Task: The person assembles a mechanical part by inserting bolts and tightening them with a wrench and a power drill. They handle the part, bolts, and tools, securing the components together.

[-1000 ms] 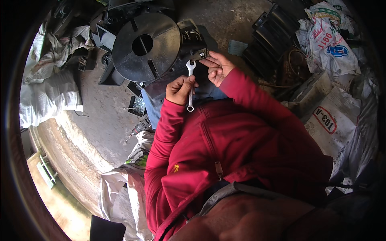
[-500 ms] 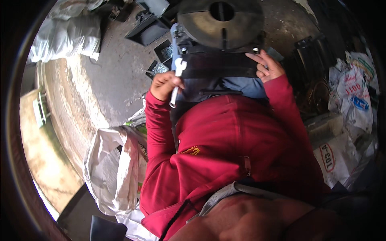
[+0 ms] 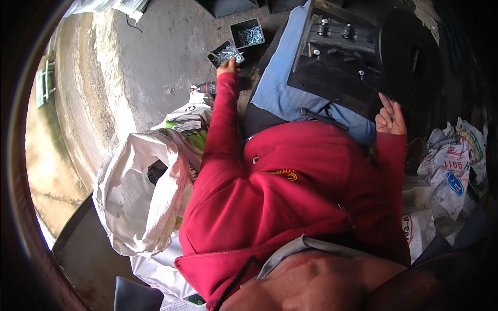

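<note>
My left hand (image 3: 228, 67) reaches out to a small black bin (image 3: 211, 58) of shiny screws on the floor. Its fingers are bent together at the bin, and a slim pale bar, perhaps the wrench, crosses by the fingertips; what they hold is unclear. Across my lap lies a black metal plate (image 3: 332, 75) with several bolts standing on it, joined to a dark round disc (image 3: 410, 57) that is tilted up on the right. My right hand (image 3: 390, 118) is at the plate's near right edge, fingers mostly curled, one touching the edge. Whatever they enclose is hidden.
Another black bin (image 3: 259, 44) with small screws stands beyond the first. A black cylindrical tool with a red ring (image 3: 208, 87) lies by the white sack (image 3: 132, 197) at my left. More printed plastic bags (image 3: 446, 171) are on the right. Larger black boxes (image 3: 228, 6) stand farther off.
My left hand has gone from holding a wrench near the lap out to the screw bin. The plate and disc have tipped over, showing the bolts, and my right hand has stayed by the edge.
</note>
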`<state>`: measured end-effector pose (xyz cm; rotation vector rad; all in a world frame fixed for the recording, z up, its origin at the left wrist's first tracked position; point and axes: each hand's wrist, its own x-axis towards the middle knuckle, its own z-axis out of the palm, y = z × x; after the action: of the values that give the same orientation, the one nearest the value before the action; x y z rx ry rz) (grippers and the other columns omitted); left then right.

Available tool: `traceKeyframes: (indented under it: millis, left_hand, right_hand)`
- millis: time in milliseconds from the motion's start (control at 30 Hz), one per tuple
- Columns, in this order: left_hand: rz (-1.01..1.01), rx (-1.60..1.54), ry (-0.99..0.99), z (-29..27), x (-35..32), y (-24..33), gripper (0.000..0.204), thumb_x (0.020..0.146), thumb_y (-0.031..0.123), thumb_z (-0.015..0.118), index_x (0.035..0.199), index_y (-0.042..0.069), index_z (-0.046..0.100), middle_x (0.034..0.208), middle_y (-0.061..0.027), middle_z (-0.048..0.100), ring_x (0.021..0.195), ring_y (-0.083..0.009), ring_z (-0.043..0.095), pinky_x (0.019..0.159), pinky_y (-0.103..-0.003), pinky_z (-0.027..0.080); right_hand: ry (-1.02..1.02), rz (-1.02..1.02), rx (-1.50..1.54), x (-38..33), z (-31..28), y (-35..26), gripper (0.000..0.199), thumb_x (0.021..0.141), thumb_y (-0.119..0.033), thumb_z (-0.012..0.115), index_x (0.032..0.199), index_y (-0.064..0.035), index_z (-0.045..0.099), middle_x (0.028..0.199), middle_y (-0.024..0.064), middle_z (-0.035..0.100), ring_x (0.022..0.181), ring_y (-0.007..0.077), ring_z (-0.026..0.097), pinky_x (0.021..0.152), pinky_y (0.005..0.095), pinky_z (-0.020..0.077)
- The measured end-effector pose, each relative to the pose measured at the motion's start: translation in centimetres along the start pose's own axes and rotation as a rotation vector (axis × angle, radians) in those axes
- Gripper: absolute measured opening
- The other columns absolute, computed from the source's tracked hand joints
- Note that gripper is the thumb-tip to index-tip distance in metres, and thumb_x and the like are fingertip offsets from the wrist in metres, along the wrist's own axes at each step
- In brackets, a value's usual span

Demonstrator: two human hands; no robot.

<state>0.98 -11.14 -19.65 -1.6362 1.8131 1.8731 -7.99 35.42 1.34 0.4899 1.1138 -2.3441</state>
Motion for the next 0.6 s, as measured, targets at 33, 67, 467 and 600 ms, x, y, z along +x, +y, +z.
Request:
traceKeyframes:
  millis: [33, 67, 467, 600]
  left_hand:
    - [0.084, 0.13, -0.101, -0.9, -3.0, -2.4, 0.035, 0.088, 0.038, 0.064, 0.103, 0.007, 0.066, 0.087, -0.012, 0.069, 0.076, -0.0212, 0.066, 0.065, -0.033, 0.051]
    - [0.17, 0.257, -0.199, -1.5, -5.6, -5.1, 0.033, 0.086, 0.039, 0.066, 0.099, 0.009, 0.07, 0.084, -0.0143, 0.07, 0.085, -0.025, 0.068, 0.071, -0.037, 0.053]
    - [-0.109, 0.591, 0.518, -2.6, 4.1, -16.6, 0.093, 0.048, 0.052, 0.087, 0.115, -0.002, 0.051, 0.113, -0.0245, 0.058, 0.102, -0.0409, 0.057, 0.086, -0.046, 0.049]
    - [-0.098, 0.559, 0.486, -3.6, 4.7, -14.4, 0.076, 0.054, 0.044, 0.084, 0.106, -0.003, 0.055, 0.104, -0.0224, 0.06, 0.092, -0.0376, 0.059, 0.079, -0.044, 0.05]
  right_hand:
    - [0.004, -0.005, 0.018, -0.1, -0.2, 0.2, 0.034, 0.104, -0.026, 0.037, 0.12, -0.0018, 0.054, 0.129, 0.0184, 0.056, 0.049, 0.0017, 0.035, 0.05, 0.0167, 0.0359]
    - [0.025, -0.001, 0.041, -0.1, -0.1, 0.8, 0.034, 0.104, -0.027, 0.036, 0.12, -0.0025, 0.054, 0.13, 0.0177, 0.056, 0.049, 0.0018, 0.035, 0.05, 0.0167, 0.036]
    - [0.083, 0.082, -0.072, -1.5, 2.3, -0.6, 0.031, 0.1, -0.031, 0.046, 0.113, -0.0045, 0.054, 0.118, 0.0118, 0.059, 0.049, 0.0018, 0.032, 0.05, 0.0176, 0.0342]
    - [0.115, 0.117, -0.116, -2.0, 4.5, -1.1, 0.029, 0.098, -0.034, 0.052, 0.107, -0.0059, 0.055, 0.111, 0.0093, 0.061, 0.048, 0.0012, 0.03, 0.049, 0.0176, 0.0323]
